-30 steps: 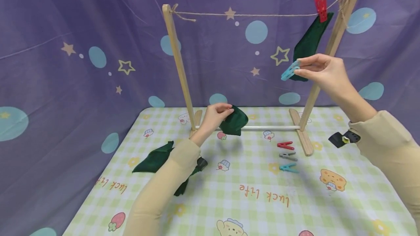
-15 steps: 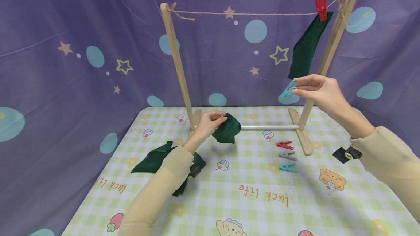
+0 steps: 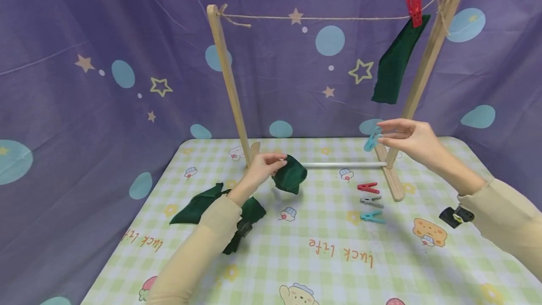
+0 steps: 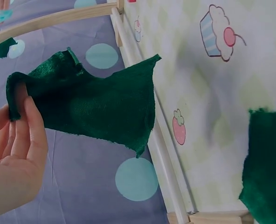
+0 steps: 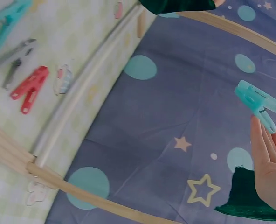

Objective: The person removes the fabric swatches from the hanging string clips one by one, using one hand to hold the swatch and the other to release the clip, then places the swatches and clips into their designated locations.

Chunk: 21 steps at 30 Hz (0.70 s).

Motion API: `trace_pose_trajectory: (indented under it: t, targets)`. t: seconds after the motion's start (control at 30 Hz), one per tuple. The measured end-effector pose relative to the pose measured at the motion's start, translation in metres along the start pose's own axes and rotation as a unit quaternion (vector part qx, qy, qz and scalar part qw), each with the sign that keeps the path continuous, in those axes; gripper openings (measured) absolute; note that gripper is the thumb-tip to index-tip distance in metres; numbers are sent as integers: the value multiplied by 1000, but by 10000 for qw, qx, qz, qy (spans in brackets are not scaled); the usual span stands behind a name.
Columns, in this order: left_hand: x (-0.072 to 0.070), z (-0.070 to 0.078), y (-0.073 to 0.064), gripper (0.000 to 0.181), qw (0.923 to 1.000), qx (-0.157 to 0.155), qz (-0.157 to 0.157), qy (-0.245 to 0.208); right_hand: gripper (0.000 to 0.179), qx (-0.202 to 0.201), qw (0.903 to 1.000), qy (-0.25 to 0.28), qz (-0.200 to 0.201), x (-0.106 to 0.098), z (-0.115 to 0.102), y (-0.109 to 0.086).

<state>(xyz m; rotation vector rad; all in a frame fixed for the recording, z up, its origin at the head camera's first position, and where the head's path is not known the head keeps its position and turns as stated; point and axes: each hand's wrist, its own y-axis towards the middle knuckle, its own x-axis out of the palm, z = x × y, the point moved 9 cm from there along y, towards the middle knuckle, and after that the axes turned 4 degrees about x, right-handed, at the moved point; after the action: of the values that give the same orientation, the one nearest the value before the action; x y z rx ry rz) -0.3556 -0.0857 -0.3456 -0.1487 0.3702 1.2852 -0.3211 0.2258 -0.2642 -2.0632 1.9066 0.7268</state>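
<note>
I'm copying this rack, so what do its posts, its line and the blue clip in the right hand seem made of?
Posts: apparently wood, smooth and matte, pale tan with grain.
Line: probably natural twine, dull, tan and knotted at both ends.
Held blue clip: likely plastic, evenly coloured with slight sheen.

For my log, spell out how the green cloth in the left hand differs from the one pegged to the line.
The held cloth is pinched in the left hand; the pegged cloth hangs from the line by a red clothespin. The held cloth curls over; the pegged cloth hangs long, and higher. Both are dark green.
</note>
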Motion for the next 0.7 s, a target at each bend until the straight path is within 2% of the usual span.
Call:
trace_pose_trajectory:
  t: [0.23,0.43,0.7]
  targets:
    - [0,-10,-8,28,9993,-311,-193,116,36,-303,9972,355,-578,17,12,-12]
    - [-1,-21,-15,31,9982,-508,-310,116,37,-222,9954,430,-831,30,28,-18]
    - [-6,-29,-24,31,9986,-447,-239,-127,38,-75,9928,523,-1074,42,44,-27]
